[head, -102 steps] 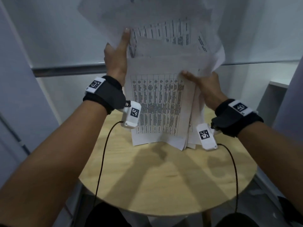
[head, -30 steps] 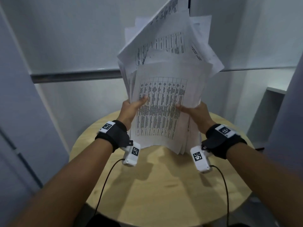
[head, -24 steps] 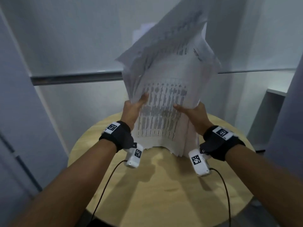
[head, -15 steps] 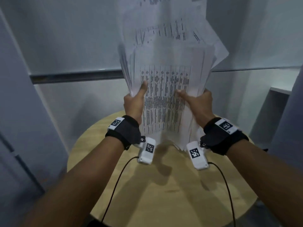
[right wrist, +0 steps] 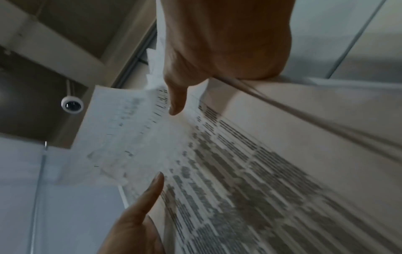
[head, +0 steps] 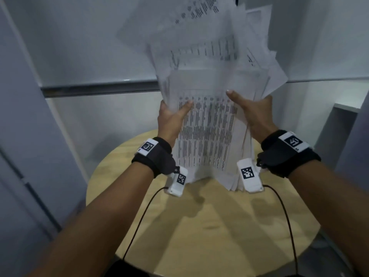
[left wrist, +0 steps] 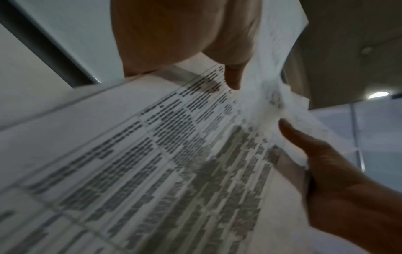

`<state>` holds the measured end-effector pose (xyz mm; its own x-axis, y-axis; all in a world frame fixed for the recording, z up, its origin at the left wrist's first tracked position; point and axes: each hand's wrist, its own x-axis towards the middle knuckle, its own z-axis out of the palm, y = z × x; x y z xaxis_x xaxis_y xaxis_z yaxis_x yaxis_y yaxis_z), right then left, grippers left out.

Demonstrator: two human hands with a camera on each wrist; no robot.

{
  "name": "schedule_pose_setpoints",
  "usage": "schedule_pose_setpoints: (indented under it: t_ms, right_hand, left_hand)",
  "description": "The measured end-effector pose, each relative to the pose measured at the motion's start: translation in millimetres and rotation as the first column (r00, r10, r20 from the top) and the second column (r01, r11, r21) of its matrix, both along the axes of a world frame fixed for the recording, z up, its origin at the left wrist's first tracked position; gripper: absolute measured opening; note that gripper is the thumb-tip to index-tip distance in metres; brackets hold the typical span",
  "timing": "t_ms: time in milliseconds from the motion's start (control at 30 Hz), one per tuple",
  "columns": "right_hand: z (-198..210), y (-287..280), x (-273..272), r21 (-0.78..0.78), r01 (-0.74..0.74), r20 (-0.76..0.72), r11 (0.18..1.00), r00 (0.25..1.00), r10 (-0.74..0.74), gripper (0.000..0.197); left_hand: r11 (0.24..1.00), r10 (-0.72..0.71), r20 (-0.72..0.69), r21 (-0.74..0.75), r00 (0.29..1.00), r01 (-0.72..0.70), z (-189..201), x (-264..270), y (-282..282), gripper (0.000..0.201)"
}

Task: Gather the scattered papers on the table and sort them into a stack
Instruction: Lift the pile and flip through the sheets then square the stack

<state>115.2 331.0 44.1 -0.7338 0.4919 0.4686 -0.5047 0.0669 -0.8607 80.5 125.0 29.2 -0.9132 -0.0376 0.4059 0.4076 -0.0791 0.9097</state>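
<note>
— Surface entry, please?
— Item one: round pale wooden table (head: 199,226), set against a grey-white wall (head: 89,47) with a dark rail (head: 99,89).
— Papers?
— Item two: papers (head: 205,136), printed with tables, one uneven bundle held upright above the table's far side, top sheets fanned out. Whether its lower edge touches the wood I cannot tell.
— Hands?
— I log the left hand (head: 169,118) gripping the bundle's left edge, thumb pressed on the front sheet, fingers hidden behind; right hand (head: 253,110) the same on the right edge. Black wrist bands (head: 153,155) on both.
</note>
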Motion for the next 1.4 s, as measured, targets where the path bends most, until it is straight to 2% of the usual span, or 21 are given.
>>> schedule_pose_setpoints:
  t_ms: [100,167,200,300,400,533,567,667,700,867,933,967,1000,1033,1100,1200,1300,1400]
  right_hand:
    - [15,5,-3,-0.012,0.028,0.000,1.000,1.000,-0.028,0.115]
    - [24,13,-4,0.017,0.028,0.002,0.999,1.000,-0.028,0.109]
    - [25,16,-4,0.032,0.019,0.000,0.999,1.000,-0.019,0.104]
    - [18,14,2,0.100,-0.029,0.036,0.995,0.999,0.026,0.094]
    - [-10,7,6,0.133,-0.104,0.096,0.986,0.991,0.091,0.088]
    - [-20,1,4,0.066,-0.067,0.087,0.996,0.994,0.062,0.092]
    - [-15,0,3,0.050,-0.064,0.078,0.997,0.995,0.060,0.093]
    - [6,2,3,0.043,-0.067,0.031,0.997,0.997,0.066,0.085]
    - [11,3,2,0.061,-0.060,0.023,0.996,0.998,0.058,0.081]
    - [21,1,1,0.050,-0.022,0.036,0.999,0.999,0.020,0.093]
    - [28,0,3,0.043,-0.014,0.022,0.999,1.000,0.013,0.081]
    - [34,-2,5,0.047,-0.015,0.006,0.999,1.000,0.015,0.067]
    - [38,-2,7,0.054,-0.020,-0.014,0.998,1.000,0.021,0.058]
    - [41,-1,8,0.064,-0.016,-0.026,0.998,0.999,0.018,0.055]
    - [41,0,8,0.128,-0.003,-0.024,0.992,1.000,0.007,0.062]
    - [25,6,5,0.144,-0.027,0.010,0.989,1.000,0.026,0.072]
    - [5,11,7,0.139,-0.093,0.031,0.986,0.996,0.089,0.074]
    - [-11,14,6,0.135,-0.119,0.088,0.984,0.990,0.108,0.091]
  left_hand:
    - [0.999,0.033,-0.044,-0.007,0.999,-0.033,12,1,10,0.056]
    - [0.995,0.100,-0.058,-0.011,0.993,-0.101,16,3,12,0.052]
    - [0.989,0.146,-0.054,-0.022,0.988,-0.148,16,2,11,0.055]
    - [0.980,0.197,0.042,-0.040,0.980,-0.195,12,1,10,0.085]
    - [0.984,0.175,0.091,-0.008,0.980,-0.175,6,0,9,0.089]
    - [0.988,0.151,0.113,-0.002,0.982,-0.152,14,1,7,0.100]
    - [0.986,0.164,0.098,-0.013,0.982,-0.164,16,1,5,0.098]
    - [0.982,0.188,0.030,0.017,0.982,-0.189,22,3,1,0.068]
    - [0.982,0.187,0.026,0.026,0.982,-0.187,22,3,-1,0.064]
    - [0.991,0.100,0.030,0.089,0.995,-0.102,19,6,-8,0.094]
    - [0.992,0.087,0.031,0.086,0.996,-0.089,23,6,-9,0.110]
    - [0.993,0.091,0.018,0.072,0.996,-0.092,26,6,-9,0.108]
    - [0.994,0.097,0.005,0.057,0.995,-0.097,30,6,-9,0.099]
    - [0.995,0.087,-0.017,0.056,0.996,-0.086,32,5,-9,0.084]
    - [0.995,0.088,-0.045,0.054,0.995,-0.085,36,3,-10,0.057]
    - [0.990,0.138,-0.102,0.047,0.985,-0.134,44,5,-10,0.055]
    - [0.984,0.177,-0.183,0.001,0.967,-0.180,54,4,-13,0.048]
    - [0.983,0.177,-0.235,-0.001,0.956,-0.182,58,-3,-14,0.048]
